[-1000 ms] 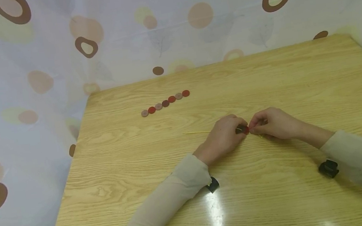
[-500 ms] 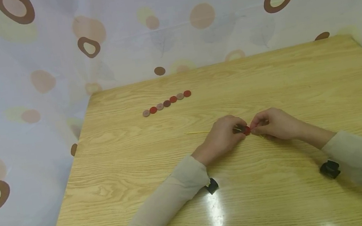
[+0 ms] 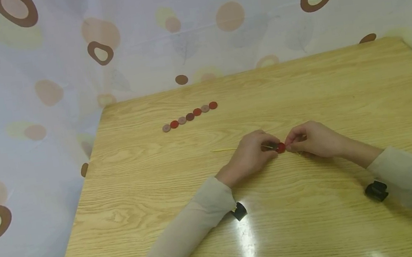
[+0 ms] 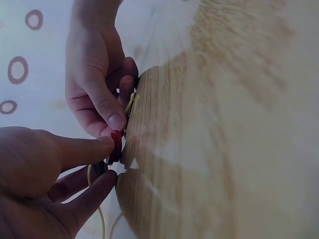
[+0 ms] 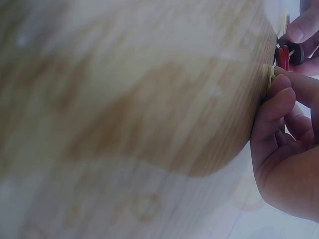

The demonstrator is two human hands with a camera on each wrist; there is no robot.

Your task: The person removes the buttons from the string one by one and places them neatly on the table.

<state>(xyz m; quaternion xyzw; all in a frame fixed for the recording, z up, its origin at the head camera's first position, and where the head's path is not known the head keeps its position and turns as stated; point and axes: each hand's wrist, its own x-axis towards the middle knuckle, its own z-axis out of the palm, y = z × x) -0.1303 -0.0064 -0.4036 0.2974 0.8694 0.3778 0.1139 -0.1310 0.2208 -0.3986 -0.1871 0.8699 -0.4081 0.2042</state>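
Observation:
In the head view my left hand (image 3: 250, 153) pinches a dark button and a red button (image 3: 281, 148) between thumb and fingers. In the right wrist view the dark button (image 5: 296, 53) stands against the red one. A yellow cord (image 4: 102, 219) loops from the buttons in the left wrist view; its straight end lies left of my left hand in the head view. My right hand (image 3: 312, 140) has thumb and index fingertip together at the red button's right edge, pinching the cord there. A short yellow cord piece (image 5: 271, 77) shows beside these fingertips, which partly hide their grip.
Farther back on the wooden table (image 3: 136, 169) lies a slanting row of several round buttons (image 3: 190, 116), red, dark and pale brown. Patterned cloth (image 3: 197, 37) hangs behind the table. A black wrist-worn piece (image 3: 376, 190) sits under the right sleeve.
My left hand has shifted slightly left, and more of the red button shows between the hands. The right hand stays almost in place. The button row is unchanged.

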